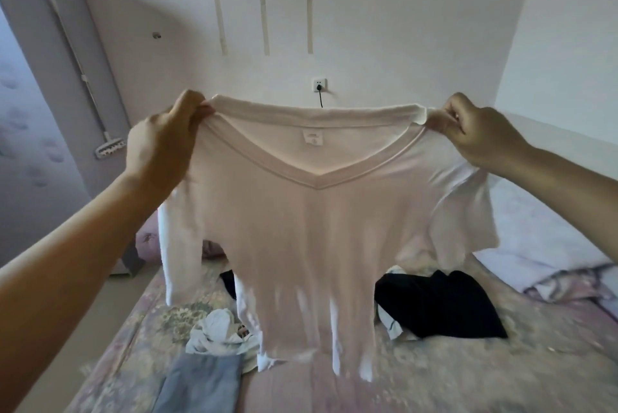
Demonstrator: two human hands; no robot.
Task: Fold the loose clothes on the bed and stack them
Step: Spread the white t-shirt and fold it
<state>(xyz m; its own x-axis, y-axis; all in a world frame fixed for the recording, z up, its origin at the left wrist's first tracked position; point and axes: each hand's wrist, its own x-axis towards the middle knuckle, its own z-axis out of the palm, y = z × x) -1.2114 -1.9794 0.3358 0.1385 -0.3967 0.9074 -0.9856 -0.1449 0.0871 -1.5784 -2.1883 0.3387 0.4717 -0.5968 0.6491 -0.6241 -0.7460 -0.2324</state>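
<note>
With your left hand (164, 141) and right hand (475, 135) pinching the shoulders of the pale V-neck top (317, 228) held up over the bed (451, 372), keep the neckline level and lower it flat before folding

Soft, dim daylight; motion blur at shirt (301, 228) hem; wide-angle bending at edges.
</note>
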